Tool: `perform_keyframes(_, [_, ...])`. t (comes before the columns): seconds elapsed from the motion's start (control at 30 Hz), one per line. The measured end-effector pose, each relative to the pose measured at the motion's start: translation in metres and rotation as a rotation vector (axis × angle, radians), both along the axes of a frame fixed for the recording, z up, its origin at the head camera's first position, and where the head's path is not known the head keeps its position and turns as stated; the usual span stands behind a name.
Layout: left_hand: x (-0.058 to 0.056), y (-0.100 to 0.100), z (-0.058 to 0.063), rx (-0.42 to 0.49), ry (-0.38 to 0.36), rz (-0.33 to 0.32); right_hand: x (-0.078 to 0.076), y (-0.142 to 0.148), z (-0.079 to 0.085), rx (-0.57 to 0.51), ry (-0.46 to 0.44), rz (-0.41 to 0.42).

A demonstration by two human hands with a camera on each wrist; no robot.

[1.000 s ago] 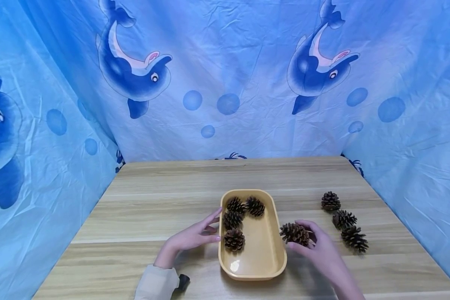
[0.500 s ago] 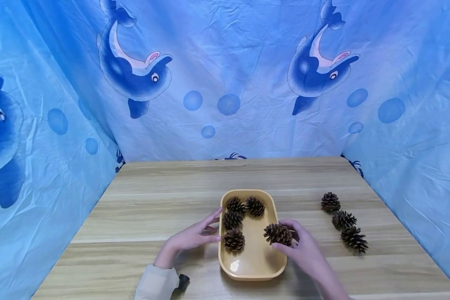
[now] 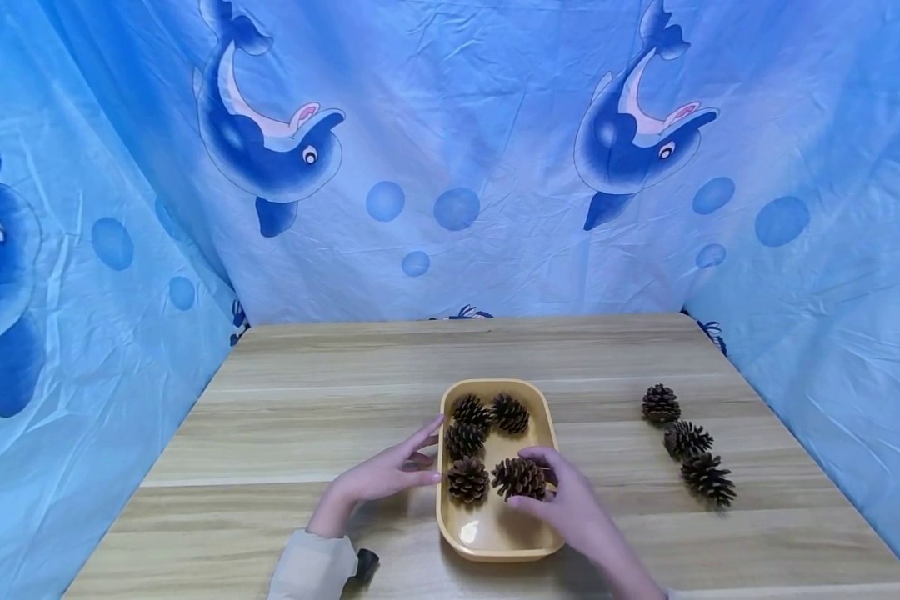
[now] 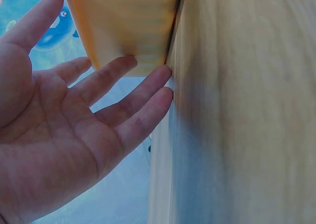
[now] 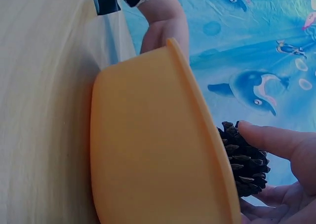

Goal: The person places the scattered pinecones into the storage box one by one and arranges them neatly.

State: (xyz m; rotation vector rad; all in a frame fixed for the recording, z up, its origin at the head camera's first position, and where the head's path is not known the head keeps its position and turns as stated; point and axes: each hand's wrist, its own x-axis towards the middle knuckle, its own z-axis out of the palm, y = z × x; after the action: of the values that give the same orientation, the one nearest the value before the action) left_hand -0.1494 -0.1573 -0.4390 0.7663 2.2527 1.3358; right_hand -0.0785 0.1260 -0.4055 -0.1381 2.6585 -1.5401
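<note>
A brown pine cone [image 3: 520, 478] is pinched between the thumb and fingers of my right hand [image 3: 570, 502], over the right half of a yellow-orange tub [image 3: 506, 553]. In the right wrist view that pine cone [image 5: 245, 160] shows just beyond the tub's rim, its lower part hidden by the wall. Several pine cones [image 3: 468, 480] lie inside the tub along its left side and far end. My left hand [image 3: 385, 472] rests its spread fingers against the tub's left side; the left wrist view has these fingertips [image 4: 129, 61] at the tub wall.
Three more pine cones [image 3: 687, 439] lie in a row on the wooden table [image 3: 315, 367] at the right. A blue curtain [image 3: 435, 125] printed with dolphins hangs behind the table and along both sides. A dark wrist device [image 3: 366, 566] sits by the left sleeve.
My right hand has carried the pine cone leftward, from beside the tub's right rim to over its inside. The left hand and the tub have stayed in place.
</note>
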Motion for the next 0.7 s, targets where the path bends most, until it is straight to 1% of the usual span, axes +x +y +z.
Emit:
perform_keyframes(0.1, [0.000,0.000,0.000,0.001,0.000,-0.002,0.000,-0.005,-0.002,0.028,0.008,0.011])
perform_keyframes(0.3, [0.000,0.000,-0.001,-0.003,0.002,0.000,-0.001,-0.013,-0.005,0.020,0.043,0.042])
perform_keyframes(0.7, [0.000,0.000,0.002,-0.004,-0.005,0.005,-0.001,-0.024,-0.010,0.058,0.060,0.166])
